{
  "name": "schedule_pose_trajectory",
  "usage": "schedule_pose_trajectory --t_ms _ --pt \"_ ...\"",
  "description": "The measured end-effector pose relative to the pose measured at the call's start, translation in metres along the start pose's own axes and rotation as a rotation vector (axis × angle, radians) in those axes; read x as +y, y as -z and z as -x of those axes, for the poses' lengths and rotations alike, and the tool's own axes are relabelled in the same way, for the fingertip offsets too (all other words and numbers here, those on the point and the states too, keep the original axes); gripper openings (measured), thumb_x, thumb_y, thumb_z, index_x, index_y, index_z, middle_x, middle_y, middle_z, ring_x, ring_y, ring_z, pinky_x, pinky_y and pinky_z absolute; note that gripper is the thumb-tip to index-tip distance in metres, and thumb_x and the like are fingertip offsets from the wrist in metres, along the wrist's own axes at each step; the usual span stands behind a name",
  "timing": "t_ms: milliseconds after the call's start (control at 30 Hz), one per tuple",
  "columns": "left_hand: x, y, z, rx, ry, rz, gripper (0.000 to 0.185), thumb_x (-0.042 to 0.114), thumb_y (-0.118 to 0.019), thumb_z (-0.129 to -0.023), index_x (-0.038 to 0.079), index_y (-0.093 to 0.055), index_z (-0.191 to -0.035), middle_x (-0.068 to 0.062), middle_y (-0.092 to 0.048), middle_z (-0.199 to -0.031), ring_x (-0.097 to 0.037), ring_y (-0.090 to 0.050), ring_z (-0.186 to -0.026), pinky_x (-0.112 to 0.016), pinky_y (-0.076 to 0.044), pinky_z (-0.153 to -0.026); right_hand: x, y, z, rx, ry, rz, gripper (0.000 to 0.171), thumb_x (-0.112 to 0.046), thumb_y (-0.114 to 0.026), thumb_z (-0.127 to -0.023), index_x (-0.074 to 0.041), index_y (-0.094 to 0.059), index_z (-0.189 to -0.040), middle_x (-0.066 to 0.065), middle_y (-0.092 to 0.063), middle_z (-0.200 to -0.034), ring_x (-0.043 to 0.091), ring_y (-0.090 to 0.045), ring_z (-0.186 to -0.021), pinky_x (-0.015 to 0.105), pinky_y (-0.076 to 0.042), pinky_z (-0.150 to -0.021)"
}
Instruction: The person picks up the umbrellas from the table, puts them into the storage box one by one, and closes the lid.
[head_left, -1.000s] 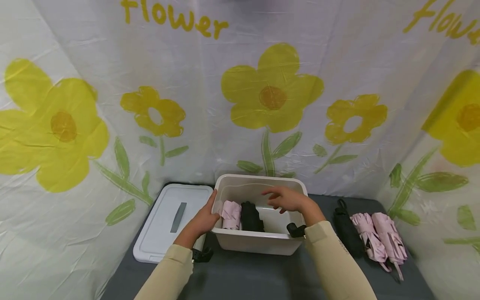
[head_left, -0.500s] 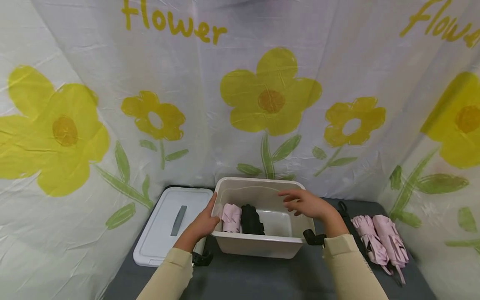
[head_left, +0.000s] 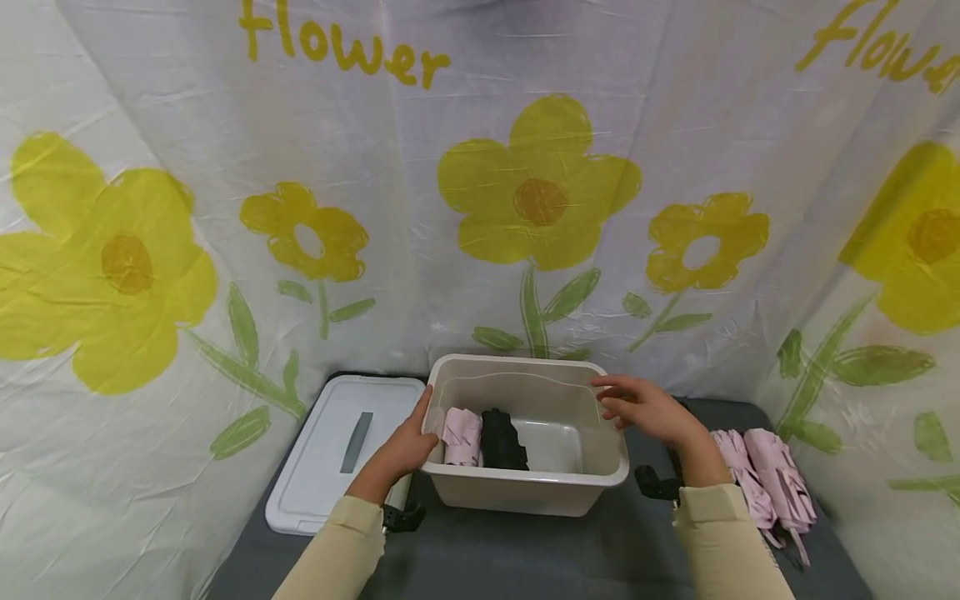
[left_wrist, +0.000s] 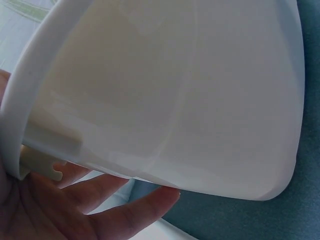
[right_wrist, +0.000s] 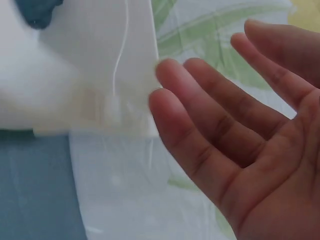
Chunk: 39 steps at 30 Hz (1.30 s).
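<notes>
A beige storage bin [head_left: 517,498] stands on the dark tabletop, holding a pink folded umbrella [head_left: 462,437] and a black folded umbrella [head_left: 503,440] side by side in its left part. My left hand [head_left: 405,446] grips the bin's left rim, the thumb over the edge and the fingers outside. In the left wrist view those fingers [left_wrist: 145,212] lie along the outer wall. Over the bin's right rim hovers my right hand [head_left: 651,410], fingers loosely bent and holding nothing; the right wrist view shows its bare palm [right_wrist: 270,185] beside the bin wall [right_wrist: 85,65].
To the left lies a white lid [head_left: 318,450] with a grey handle. On the right are two pink folded umbrellas [head_left: 780,475]; a black one beside them is mostly hidden by my right arm. A flower-printed curtain [head_left: 405,275] hangs behind.
My right hand has moved right, from above the inside of the bin to its right rim. The left hand keeps its hold on the left rim.
</notes>
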<state>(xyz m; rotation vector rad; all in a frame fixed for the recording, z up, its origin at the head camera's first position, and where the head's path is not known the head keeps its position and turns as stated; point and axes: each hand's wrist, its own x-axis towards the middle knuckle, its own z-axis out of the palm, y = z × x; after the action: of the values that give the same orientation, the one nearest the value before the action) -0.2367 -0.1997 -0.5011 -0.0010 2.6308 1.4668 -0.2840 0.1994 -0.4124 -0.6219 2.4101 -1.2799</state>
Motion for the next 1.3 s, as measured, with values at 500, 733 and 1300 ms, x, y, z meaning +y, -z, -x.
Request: schedule_pose_trajectory --t_ms 500,733,1300 --pt "0.0 -0.001 0.0 -0.005 -0.01 0.002 0.087 0.001 -0.047 -0.084 0.022 -0.006 -0.158 -0.027 -0.026 -0.155 -0.043 -0.037 -0.136 -0.06 -0.037 -0.102 0.038 0.013 0.023 0.156 0.006 0.064 0.044 -0.018 -0.052 -0.099 -0.001 -0.048 -0.139 0.029 -0.054 -0.133 0.043 -0.057 -0.117 0.047 -0.054 -0.085" --pt "0.002 0.0 0.001 -0.002 -0.016 -0.004 0.087 0.001 -0.046 -0.084 0.022 -0.006 -0.158 -0.027 -0.025 -0.156 -0.044 -0.037 -0.136 -0.061 -0.037 -0.101 0.049 0.014 0.03 0.223 -0.051 0.172 0.047 -0.026 -0.054 -0.098 0.0 -0.05 -0.138 0.026 -0.053 -0.136 0.042 -0.056 -0.119 0.051 -0.05 -0.091" --pt "0.004 0.0 0.003 -0.007 0.01 -0.011 0.086 0.002 -0.046 -0.086 0.024 -0.004 -0.158 -0.026 -0.022 -0.157 -0.045 -0.032 -0.139 -0.062 -0.033 -0.105 0.101 0.007 0.038 0.295 -0.167 0.351 0.046 -0.027 -0.058 -0.096 -0.003 -0.053 -0.135 0.029 -0.053 -0.135 0.051 -0.05 -0.121 0.06 -0.043 -0.092"
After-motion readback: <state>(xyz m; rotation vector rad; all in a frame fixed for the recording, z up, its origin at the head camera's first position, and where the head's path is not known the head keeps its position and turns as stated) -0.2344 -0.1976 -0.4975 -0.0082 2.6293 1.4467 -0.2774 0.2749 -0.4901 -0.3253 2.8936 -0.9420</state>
